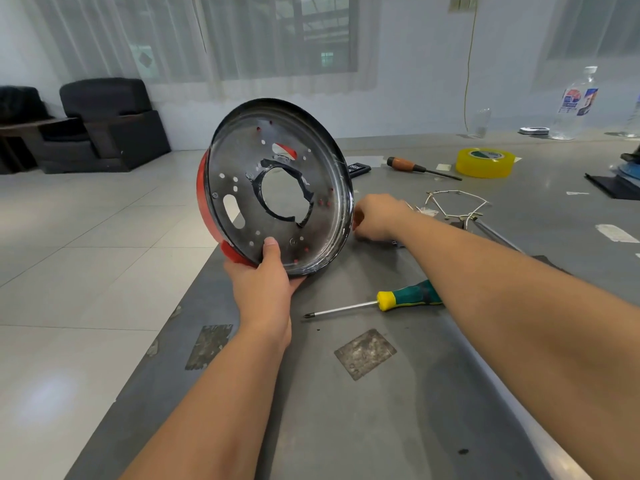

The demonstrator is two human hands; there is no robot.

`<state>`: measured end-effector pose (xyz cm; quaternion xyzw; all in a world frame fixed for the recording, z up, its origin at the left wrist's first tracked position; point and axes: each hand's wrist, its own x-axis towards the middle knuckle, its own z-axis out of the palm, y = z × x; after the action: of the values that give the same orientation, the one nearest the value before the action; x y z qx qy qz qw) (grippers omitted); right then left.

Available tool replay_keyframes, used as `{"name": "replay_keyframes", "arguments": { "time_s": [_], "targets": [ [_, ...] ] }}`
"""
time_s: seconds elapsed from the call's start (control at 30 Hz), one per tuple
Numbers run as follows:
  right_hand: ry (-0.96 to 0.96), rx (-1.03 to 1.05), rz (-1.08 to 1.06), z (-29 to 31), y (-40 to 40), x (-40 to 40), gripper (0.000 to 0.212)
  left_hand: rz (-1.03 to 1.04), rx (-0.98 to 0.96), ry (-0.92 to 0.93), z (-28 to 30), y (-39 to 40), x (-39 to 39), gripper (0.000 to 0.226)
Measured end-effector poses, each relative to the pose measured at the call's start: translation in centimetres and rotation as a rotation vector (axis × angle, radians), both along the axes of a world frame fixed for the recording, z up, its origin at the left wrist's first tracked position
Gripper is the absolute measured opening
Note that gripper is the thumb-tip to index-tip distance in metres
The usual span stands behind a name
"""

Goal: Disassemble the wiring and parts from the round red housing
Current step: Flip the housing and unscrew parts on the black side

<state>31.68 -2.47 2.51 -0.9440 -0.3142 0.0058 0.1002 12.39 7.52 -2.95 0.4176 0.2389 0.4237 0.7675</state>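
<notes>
Head view: the left hand [263,271] grips the round red housing [277,188] by its lower rim, tilted on edge on the surface [346,410], open face toward the camera. The right hand [377,216] sits just right of the rim, nearer the loose wiring [453,202]; whether its curled fingers [358,216] hold anything I cannot tell.

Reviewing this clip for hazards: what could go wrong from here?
1. The housing stands on edge near the table corner, gripped only by the left hand; it might roll or slip off.
2. The jagged cut-out could cut fingers.
3. The right hand could snag the loose wiring.
</notes>
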Motion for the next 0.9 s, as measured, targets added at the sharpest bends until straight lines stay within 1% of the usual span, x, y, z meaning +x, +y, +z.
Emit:
{"name": "replay_keyframes", "arguments": {
  "time_s": [0.1, 0.23, 0.4, 0.67, 0.77, 0.83, 0.9],
  "targets": [
    [0.011, -0.026, 0.007, 0.0, 0.2, 0.2, 0.006, -0.011, 0.005, 0.012, 0.0, 0.0, 0.0, 0.033],
    [0.074, -0.023, 0.006, 0.3, -0.1, 0.4, 0.008, -0.017, 0.003, 0.011, 0.1, -0.1, -0.1, 0.034],
    [0.077, -0.02, 0.002, 0.5, -0.6, 0.6, 0.009, -0.016, -0.004, 0.01, 0.3, -0.1, -0.2, 0.039],
    [0.118, 0.01, 0.021, 0.7, -1.6, 0.8, 0.012, -0.021, -0.011, 0.01, -0.2, 0.2, 0.1, 0.028],
    [0.105, 0.126, 0.008, 1.1, -2.3, 0.5, 0.018, -0.035, -0.022, -0.006, -0.2, 0.3, 0.2, 0.028],
    [0.104, 0.306, -0.059, 1.2, -2.9, 0.0, 0.023, -0.048, -0.035, -0.01, -0.1, 0.3, 0.1, 0.034],
    [0.215, 0.557, -0.117, 1.0, -3.3, -1.0, 0.023, -0.066, -0.053, -0.013, 0.2, 0.2, 0.0, 0.039]
  ]
}}
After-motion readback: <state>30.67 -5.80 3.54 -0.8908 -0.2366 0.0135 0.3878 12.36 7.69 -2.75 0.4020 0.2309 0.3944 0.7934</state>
